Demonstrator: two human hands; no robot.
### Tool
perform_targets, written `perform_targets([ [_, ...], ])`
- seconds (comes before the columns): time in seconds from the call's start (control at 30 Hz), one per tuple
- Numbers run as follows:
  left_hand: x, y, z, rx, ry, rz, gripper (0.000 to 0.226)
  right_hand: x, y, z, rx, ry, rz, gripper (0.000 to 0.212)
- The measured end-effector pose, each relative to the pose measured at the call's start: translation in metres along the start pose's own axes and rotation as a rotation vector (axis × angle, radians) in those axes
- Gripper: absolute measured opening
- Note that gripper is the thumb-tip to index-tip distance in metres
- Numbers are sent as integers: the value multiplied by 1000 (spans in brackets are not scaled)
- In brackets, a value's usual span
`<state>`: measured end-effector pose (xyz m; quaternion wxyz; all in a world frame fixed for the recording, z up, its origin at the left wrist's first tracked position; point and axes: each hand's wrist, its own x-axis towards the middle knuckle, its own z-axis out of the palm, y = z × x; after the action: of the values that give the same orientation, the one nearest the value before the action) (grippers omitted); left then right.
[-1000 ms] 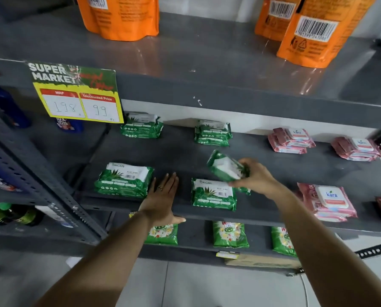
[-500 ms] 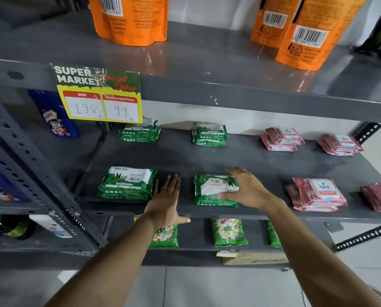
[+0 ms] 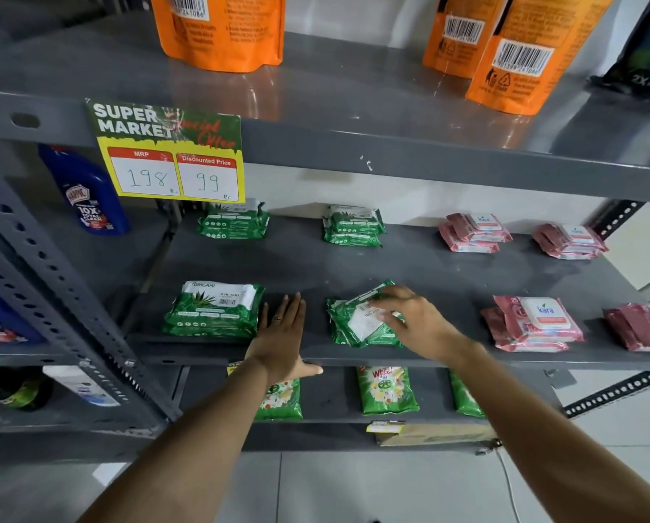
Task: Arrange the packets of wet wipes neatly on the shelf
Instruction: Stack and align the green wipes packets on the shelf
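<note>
Nearest you, your left hand point(image 3: 282, 343) lies flat and open on the front edge of the grey shelf point(image 3: 429, 273), fingers together and pointing inward, thumb hanging over the lip, holding nothing. Just to its left sits a tidy stack of green wet wipes point(image 3: 214, 309), square to the edge and not touching your fingers. Your right hand point(image 3: 415, 320) rests with spread fingers on the top green packet point(image 3: 361, 322) of the next stack, pressing down on it rather than closing around it; that packet lies skewed, turned at an angle to the packets under it. Further right along the front, a stack of pink wipes point(image 3: 534, 322) sits apart from your hand, and another pink stack point(image 3: 642, 326) runs to the frame's edge. Toward the back of the same shelf stand two more green stacks point(image 3: 234, 220) and point(image 3: 353, 224), then two pink stacks point(image 3: 474, 232) and point(image 3: 570, 241), all well spaced. Above, a price tag point(image 3: 168, 152) reading 198 and 99 hangs from the upper shelf, which carries orange pouches point(image 3: 221, 28).
</note>
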<state>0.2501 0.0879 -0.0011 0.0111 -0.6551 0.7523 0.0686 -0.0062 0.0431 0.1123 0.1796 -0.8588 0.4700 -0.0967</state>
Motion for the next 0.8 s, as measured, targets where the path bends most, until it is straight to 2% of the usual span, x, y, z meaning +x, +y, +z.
perform_targets([
  [0.07, -1, 0, 1, -3, 14, -4, 134, -1, -20, 13, 4, 196, 110, 36],
  [0.13, 0, 1, 0, -20, 16, -9, 135, 3, -41, 24, -76, 256, 244, 50],
  [0.23, 0, 1, -1, -25, 10, -7, 135, 11, -55, 36, -212, 204, 291, 43],
  [0.33, 0, -1, 0, -26, 15, -2, 135, 14, -44, 31, -102, 125, 265, 30],
  [0.47, 0, -1, 0, 0, 11, 5, 134, 7, -9, 6, 11, -138, 102, 49],
  [0.53, 0, -1, 2, 13, 16, 8, 132, 3, 2, 2, 73, -170, 43, 49],
  [0.6, 0, -2, 2, 11, 23, 8, 131, 2, -1, 5, 132, -2, 74, 41],
  [0.7, 0, -2, 2, -9, 30, 11, 132, 10, -20, 16, 120, 436, 258, 47],
  [0.73, 0, -2, 1, -24, 32, 13, 133, 13, -27, 18, 75, 478, 293, 50],
  [0.8, 0, -1, 0, -38, 31, 16, 134, 16, -38, 24, -33, 376, 324, 54],
])
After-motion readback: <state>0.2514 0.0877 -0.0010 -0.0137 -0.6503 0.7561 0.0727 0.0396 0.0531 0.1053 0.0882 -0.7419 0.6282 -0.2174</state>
